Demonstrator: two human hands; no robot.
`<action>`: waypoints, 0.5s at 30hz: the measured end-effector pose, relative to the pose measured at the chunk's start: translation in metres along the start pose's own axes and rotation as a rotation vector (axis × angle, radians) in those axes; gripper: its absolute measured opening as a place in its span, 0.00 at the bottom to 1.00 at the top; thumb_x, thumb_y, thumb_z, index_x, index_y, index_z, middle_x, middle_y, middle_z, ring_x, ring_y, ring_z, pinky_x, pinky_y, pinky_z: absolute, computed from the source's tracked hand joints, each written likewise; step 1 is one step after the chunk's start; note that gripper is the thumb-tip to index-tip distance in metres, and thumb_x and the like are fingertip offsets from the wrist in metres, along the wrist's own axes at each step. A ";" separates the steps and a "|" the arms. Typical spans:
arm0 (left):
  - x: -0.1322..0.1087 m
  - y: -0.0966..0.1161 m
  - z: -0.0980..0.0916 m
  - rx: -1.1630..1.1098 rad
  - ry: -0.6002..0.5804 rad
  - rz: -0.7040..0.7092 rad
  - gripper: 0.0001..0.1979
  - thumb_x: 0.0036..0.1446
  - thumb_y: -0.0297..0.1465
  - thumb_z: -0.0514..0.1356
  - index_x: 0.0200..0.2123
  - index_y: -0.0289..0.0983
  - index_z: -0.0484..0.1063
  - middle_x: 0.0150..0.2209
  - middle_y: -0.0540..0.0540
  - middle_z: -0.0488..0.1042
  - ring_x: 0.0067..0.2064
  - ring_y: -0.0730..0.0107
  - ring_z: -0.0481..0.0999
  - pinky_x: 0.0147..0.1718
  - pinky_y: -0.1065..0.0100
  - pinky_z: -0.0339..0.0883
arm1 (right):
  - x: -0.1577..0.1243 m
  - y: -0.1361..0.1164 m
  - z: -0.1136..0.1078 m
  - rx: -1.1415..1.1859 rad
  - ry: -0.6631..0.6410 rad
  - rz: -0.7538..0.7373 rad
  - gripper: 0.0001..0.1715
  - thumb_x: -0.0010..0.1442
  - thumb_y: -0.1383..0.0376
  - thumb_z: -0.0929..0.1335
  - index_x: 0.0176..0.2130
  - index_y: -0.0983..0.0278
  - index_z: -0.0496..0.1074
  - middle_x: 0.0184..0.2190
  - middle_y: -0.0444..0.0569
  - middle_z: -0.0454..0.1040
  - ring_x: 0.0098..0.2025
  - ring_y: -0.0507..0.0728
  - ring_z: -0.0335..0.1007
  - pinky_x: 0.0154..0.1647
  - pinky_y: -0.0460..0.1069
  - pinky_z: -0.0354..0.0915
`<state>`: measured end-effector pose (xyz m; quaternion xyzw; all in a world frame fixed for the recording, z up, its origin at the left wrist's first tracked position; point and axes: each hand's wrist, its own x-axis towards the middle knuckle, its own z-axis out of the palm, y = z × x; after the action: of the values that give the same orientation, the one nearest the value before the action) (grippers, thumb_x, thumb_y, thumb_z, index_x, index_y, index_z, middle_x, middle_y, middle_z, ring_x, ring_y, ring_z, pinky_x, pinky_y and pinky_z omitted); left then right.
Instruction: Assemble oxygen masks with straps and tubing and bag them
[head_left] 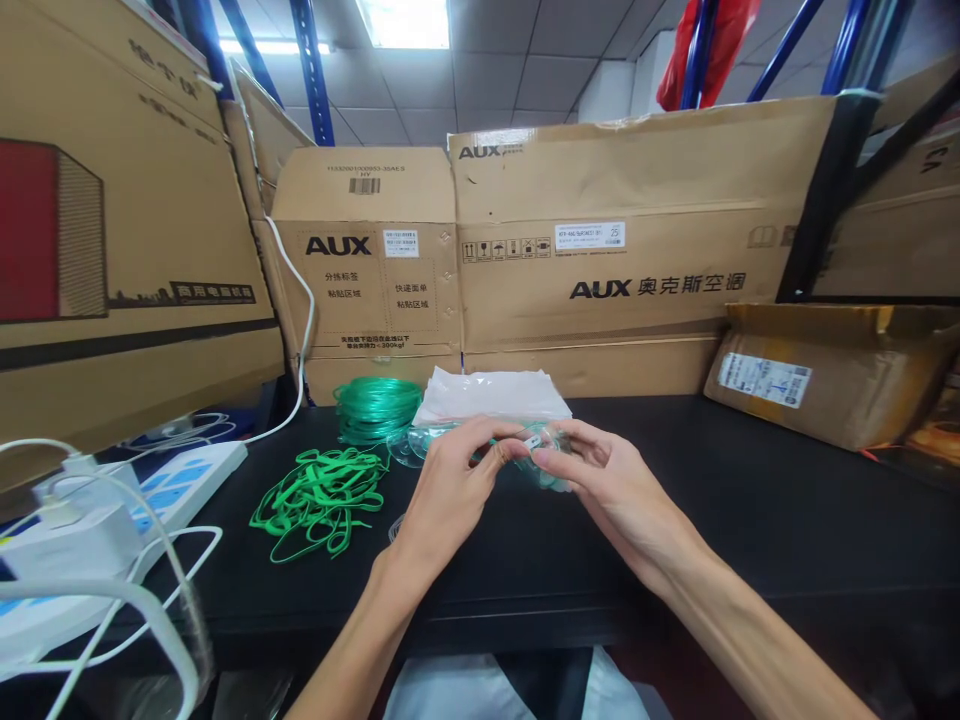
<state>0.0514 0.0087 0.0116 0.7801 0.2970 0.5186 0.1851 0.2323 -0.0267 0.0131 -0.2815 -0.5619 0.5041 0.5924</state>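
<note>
My left hand (pixel 461 480) is closed, its thumb and forefinger pinching at a small whitish piece (pixel 533 442). My right hand (pixel 615 480) has its fingers wrapped round a clear, greenish plastic piece (pixel 551 478), with the thumb beside the whitish piece. Both hands meet just above the black table, and the fingers partly hide what they hold. More clear greenish plastic pieces (pixel 407 448) lie behind my left hand, near a white sheet or bag (pixel 491 395). Left of them are a coil of green tubing (pixel 375 408) and a heap of flat green bands (pixel 319 500).
The black table (pixel 750 500) is backed by AUX cardboard cartons (pixel 600 270). On the left, white cables and a power strip (pixel 187 480) lie near a large carton (pixel 112 200). A taped box (pixel 832 375) stands at the right. A thin coil (pixel 396 527) lies by my left wrist.
</note>
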 end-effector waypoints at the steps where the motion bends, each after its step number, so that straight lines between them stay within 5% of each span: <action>1: 0.000 0.001 0.000 0.003 0.002 -0.008 0.11 0.67 0.40 0.60 0.42 0.42 0.80 0.38 0.50 0.79 0.33 0.71 0.74 0.34 0.71 0.66 | 0.000 -0.001 0.001 -0.016 -0.004 -0.012 0.14 0.55 0.62 0.78 0.43 0.62 0.79 0.46 0.49 0.79 0.52 0.59 0.71 0.53 0.51 0.63; 8: 0.000 0.010 -0.003 -0.010 -0.015 -0.067 0.14 0.65 0.44 0.61 0.45 0.41 0.80 0.37 0.48 0.80 0.31 0.70 0.73 0.29 0.71 0.64 | -0.001 -0.003 0.002 -0.056 -0.008 -0.019 0.13 0.58 0.56 0.76 0.38 0.63 0.79 0.41 0.51 0.79 0.46 0.60 0.73 0.52 0.54 0.65; 15: 0.000 0.010 -0.003 -0.196 -0.051 -0.116 0.16 0.64 0.42 0.62 0.50 0.42 0.79 0.40 0.46 0.77 0.27 0.76 0.69 0.22 0.74 0.62 | -0.002 -0.005 0.005 0.080 -0.079 -0.042 0.11 0.62 0.63 0.74 0.46 0.61 0.80 0.47 0.51 0.79 0.50 0.59 0.73 0.56 0.54 0.65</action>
<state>0.0517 0.0005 0.0188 0.7526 0.2845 0.5137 0.2979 0.2296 -0.0317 0.0178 -0.2253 -0.5701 0.5244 0.5910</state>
